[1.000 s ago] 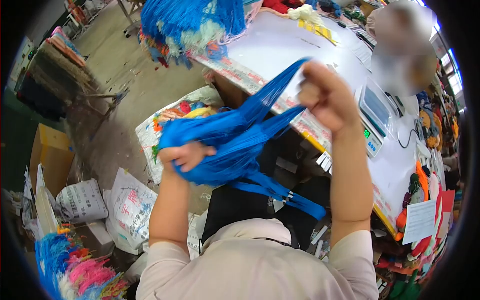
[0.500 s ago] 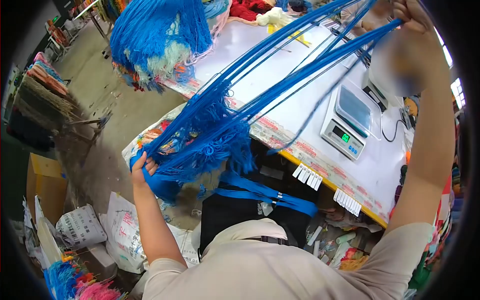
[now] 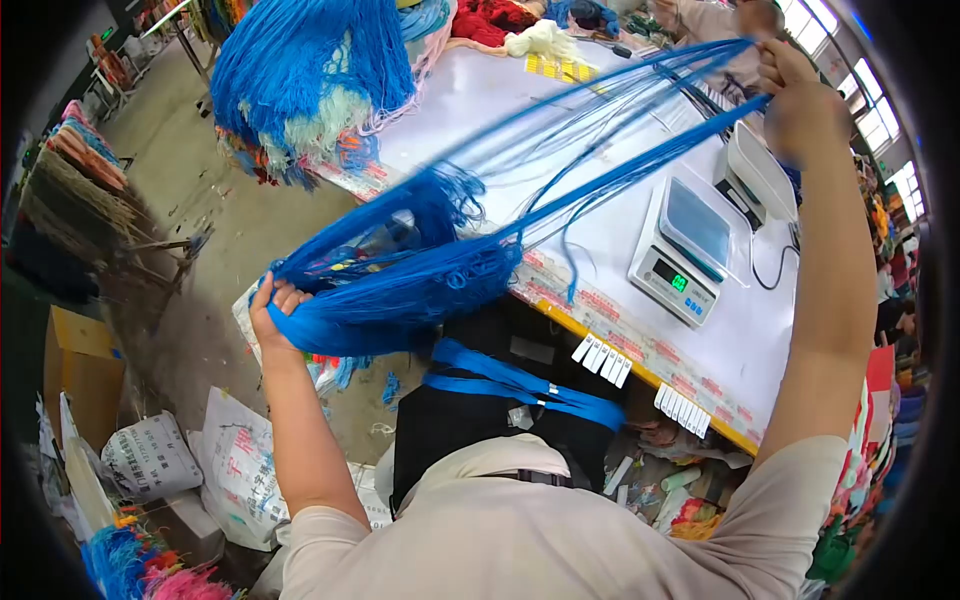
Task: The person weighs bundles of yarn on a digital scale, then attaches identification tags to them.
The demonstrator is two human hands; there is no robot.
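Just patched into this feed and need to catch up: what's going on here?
A person is stretching a tangled bundle of blue yarn between both hands. The left hand grips the thick, gathered end, while the right hand holds the other end up and out over the white table. Loose strands dangle in between. More blue strands lie across the person's lap. On the table are a digital scale and a big heap of blue yarn.

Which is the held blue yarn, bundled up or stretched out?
Stretched out: blue yarn spans from the left hand to the right hand, fuller near the left.
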